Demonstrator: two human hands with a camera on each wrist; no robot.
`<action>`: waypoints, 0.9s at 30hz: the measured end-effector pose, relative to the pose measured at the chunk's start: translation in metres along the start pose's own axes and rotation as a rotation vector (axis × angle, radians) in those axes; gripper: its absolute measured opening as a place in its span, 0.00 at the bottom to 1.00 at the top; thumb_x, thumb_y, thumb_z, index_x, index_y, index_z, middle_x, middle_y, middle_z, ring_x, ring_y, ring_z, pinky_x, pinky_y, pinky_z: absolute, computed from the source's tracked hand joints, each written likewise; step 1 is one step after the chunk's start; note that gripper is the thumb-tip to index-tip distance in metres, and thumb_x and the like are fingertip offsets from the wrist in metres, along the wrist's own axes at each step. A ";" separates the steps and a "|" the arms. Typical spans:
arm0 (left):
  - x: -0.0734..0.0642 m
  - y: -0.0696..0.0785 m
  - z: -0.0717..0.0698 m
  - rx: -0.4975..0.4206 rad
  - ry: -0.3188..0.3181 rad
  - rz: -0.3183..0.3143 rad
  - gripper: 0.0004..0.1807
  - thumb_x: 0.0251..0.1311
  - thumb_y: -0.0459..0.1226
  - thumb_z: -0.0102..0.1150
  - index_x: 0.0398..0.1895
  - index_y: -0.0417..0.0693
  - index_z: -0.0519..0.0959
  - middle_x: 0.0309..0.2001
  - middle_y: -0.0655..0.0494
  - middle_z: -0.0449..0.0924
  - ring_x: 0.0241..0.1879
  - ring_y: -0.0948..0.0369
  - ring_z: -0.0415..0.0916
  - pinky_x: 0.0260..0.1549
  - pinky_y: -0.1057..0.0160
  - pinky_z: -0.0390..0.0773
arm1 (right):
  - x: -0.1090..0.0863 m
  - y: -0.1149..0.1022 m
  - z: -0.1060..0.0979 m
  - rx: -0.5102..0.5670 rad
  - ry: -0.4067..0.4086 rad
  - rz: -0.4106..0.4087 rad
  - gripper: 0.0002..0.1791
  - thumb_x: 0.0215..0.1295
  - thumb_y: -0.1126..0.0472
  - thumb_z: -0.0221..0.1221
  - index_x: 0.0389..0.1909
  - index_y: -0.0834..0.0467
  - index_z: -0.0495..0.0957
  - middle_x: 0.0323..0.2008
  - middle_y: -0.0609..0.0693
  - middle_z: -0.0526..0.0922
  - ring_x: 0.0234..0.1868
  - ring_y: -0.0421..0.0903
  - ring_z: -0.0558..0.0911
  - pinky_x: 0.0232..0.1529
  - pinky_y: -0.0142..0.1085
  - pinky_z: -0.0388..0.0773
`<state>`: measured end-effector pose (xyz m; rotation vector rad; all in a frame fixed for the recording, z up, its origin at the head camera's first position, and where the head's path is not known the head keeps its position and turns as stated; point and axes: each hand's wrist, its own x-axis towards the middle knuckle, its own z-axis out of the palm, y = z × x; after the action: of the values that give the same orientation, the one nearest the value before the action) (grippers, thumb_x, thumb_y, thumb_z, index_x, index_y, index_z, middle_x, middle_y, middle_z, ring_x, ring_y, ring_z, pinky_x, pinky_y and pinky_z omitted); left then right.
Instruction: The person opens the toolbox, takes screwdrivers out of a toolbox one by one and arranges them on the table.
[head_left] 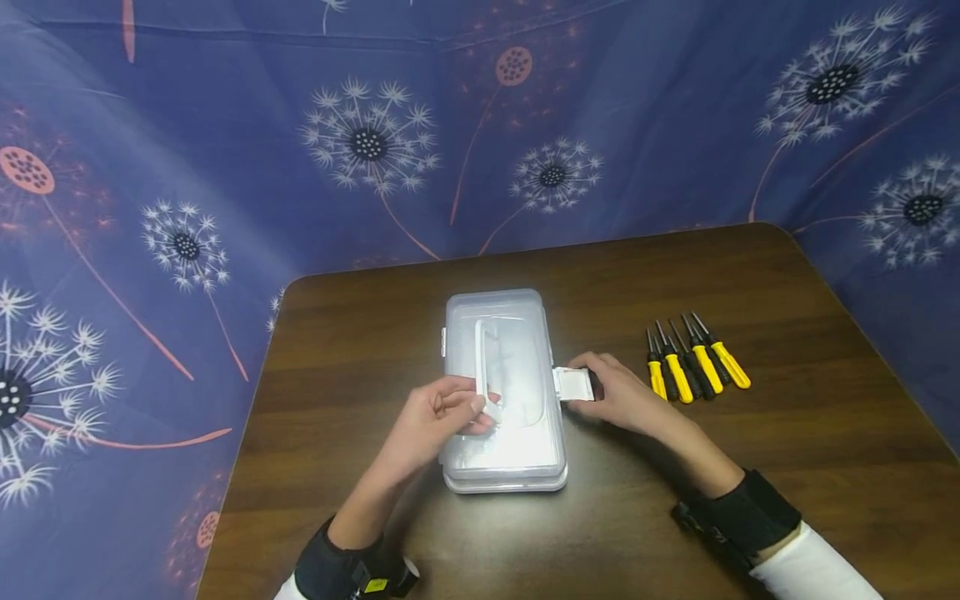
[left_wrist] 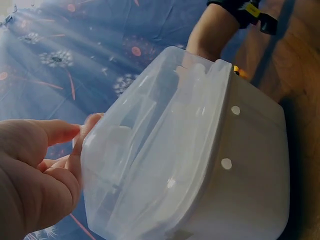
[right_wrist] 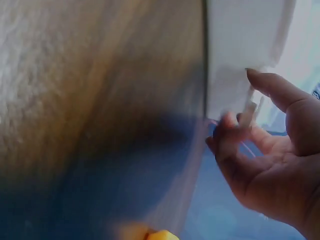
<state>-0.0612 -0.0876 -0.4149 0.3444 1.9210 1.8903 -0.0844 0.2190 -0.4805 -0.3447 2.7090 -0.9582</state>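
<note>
A plastic storage box (head_left: 510, 454) with a clear lid and pale base stands on the table. My left hand (head_left: 442, 417) holds the near end of the white lid handle (head_left: 481, 354) between thumb and fingers. In the left wrist view, the left hand (left_wrist: 40, 170) is beside the clear lid (left_wrist: 145, 150). My right hand (head_left: 618, 396) is at the box's right side, thumb and fingers about the white latch (head_left: 574, 384), which sticks outward. The right wrist view has the right hand (right_wrist: 272, 155) with curled fingers around the latch's edge; the exact contact is blurred.
Several yellow-and-black screwdrivers (head_left: 693, 362) lie side by side to the right of the box, shafts pointing away. The brown wooden table (head_left: 337, 350) ends at a blue dandelion-print cloth (head_left: 247, 150) behind. Another latch (head_left: 443, 342) is on the box's left side.
</note>
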 end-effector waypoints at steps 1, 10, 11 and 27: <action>0.000 0.000 0.001 0.027 0.015 0.015 0.21 0.65 0.37 0.58 0.55 0.30 0.73 0.49 0.36 0.83 0.36 0.52 0.84 0.34 0.59 0.85 | -0.001 0.000 -0.001 0.020 0.006 -0.009 0.32 0.54 0.53 0.68 0.59 0.57 0.69 0.50 0.61 0.77 0.42 0.52 0.75 0.40 0.49 0.78; 0.003 -0.004 0.014 0.778 0.258 0.563 0.16 0.55 0.37 0.67 0.47 0.41 0.85 0.32 0.53 0.89 0.19 0.68 0.74 0.14 0.72 0.71 | -0.010 -0.018 -0.001 0.222 0.109 -0.064 0.39 0.59 0.57 0.66 0.68 0.60 0.60 0.54 0.62 0.77 0.34 0.45 0.79 0.32 0.38 0.80; 0.004 -0.006 0.014 0.842 0.265 0.618 0.17 0.54 0.38 0.68 0.47 0.42 0.85 0.32 0.54 0.89 0.22 0.68 0.74 0.16 0.71 0.72 | -0.011 -0.020 0.000 0.236 0.117 -0.073 0.38 0.59 0.57 0.65 0.68 0.59 0.60 0.56 0.61 0.77 0.33 0.44 0.79 0.30 0.37 0.79; 0.008 -0.008 0.016 1.194 0.063 0.789 0.13 0.60 0.45 0.60 0.45 0.57 0.87 0.49 0.60 0.84 0.43 0.62 0.73 0.32 0.67 0.77 | -0.008 -0.029 0.010 0.501 0.081 -0.086 0.23 0.73 0.53 0.51 0.67 0.51 0.64 0.50 0.61 0.80 0.32 0.53 0.82 0.29 0.53 0.82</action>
<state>-0.0598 -0.0699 -0.4236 1.5584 3.0324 0.7606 -0.0697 0.1940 -0.4682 -0.3261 2.4183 -1.6518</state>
